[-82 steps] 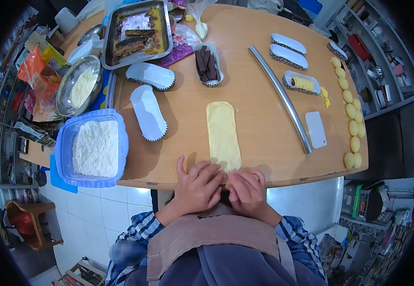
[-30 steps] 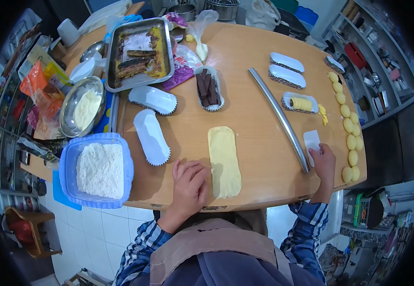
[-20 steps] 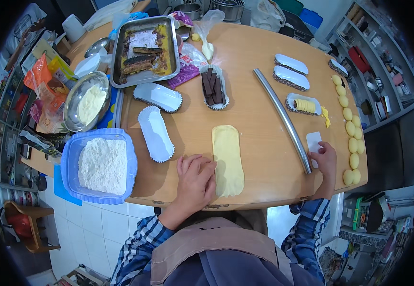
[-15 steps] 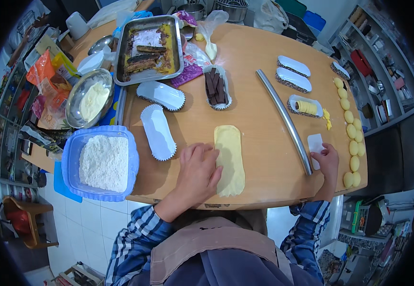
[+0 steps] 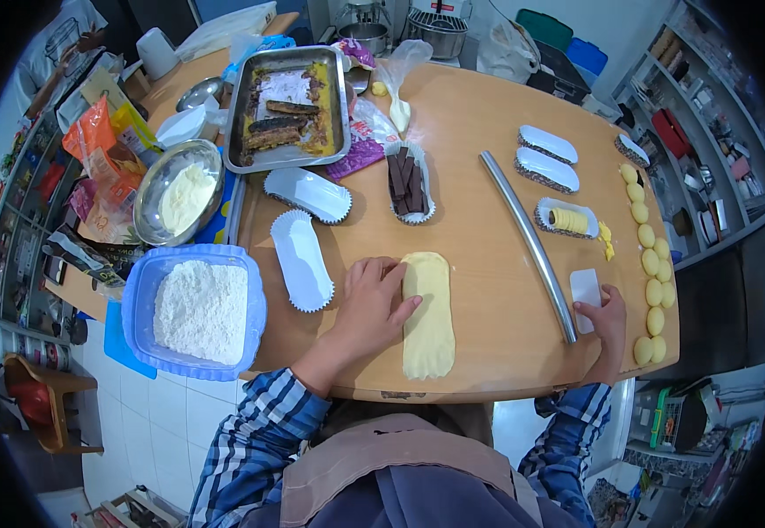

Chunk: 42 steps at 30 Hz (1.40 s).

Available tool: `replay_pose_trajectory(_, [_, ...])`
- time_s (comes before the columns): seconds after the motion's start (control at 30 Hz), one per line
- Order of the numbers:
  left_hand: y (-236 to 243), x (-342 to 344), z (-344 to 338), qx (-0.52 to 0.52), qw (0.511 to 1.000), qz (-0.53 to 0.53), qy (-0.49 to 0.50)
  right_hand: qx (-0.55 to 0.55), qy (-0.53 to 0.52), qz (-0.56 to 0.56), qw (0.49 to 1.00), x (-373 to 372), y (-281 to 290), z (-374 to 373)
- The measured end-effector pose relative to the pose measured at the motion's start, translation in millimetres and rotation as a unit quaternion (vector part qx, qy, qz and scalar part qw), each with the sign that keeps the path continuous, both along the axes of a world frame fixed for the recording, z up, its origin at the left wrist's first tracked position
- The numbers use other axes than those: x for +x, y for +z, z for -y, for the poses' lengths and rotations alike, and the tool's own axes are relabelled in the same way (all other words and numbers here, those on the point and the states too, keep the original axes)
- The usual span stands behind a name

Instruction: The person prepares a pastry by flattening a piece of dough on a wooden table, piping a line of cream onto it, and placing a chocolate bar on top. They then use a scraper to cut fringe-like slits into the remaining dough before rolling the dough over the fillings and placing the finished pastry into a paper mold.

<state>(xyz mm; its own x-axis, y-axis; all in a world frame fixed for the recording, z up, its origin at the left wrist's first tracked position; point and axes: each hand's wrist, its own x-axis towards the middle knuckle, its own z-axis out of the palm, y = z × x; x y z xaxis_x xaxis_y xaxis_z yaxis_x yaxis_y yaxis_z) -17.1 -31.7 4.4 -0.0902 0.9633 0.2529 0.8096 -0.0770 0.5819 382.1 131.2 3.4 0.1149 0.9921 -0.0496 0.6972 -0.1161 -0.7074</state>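
My left hand (image 5: pixel 372 304) flat, fingers spread, on wood table (image 5: pixel 479 211) w/ fingertips touching soft yellow dough (image 5: pixel 427 314), oblong, smooth, near front edge. Right hand (image 5: pixel 609 319) fingers on flat white scraper (image 5: pixel 585 287), beside steel rod (image 5: pixel 528 244); not gripped.

flour tub (image 5: pixel 196 310), baking tray (image 5: pixel 287 108), chocolate sticks (image 5: pixel 409 171)
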Motion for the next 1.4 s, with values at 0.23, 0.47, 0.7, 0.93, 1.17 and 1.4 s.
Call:
replay_pose_trajectory(0.23, [0.9,-0.1,-3.6,-0.009,1.0,-0.014,0.004,0.025,0.013,0.042,0.999,12.5,-2.6,-1.7])
replay_pose_trajectory(0.47, [-0.7,-0.4,-5.3,-0.006,1.0,-0.019,0.023,0.155,0.038,-0.108,0.981,-46.8,47.0,49.3])
replay_pose_trajectory(0.7, [-2.8,-1.4,-6.4,-0.002,1.0,0.011,0.019,0.143,0.18,0.031,0.973,-95.0,15.6,83.2])
replay_pose_trajectory(0.93, [-4.2,-5.8,-2.8,0.005,1.0,-0.003,0.003,0.239,0.274,0.221,0.905,-158.8,27.6,89.5])
replay_pose_trajectory(1.17, [-3.8,-3.8,-4.5,0.013,0.999,-0.034,-0.008,0.209,0.42,0.219,0.856,-233.3,18.0,76.5])
replay_pose_trajectory(1.4, [-1.0,-5.5,-7.3,-0.013,1.0,-0.005,0.014,0.201,0.413,0.119,0.88,-237.8,6.8,59.7])
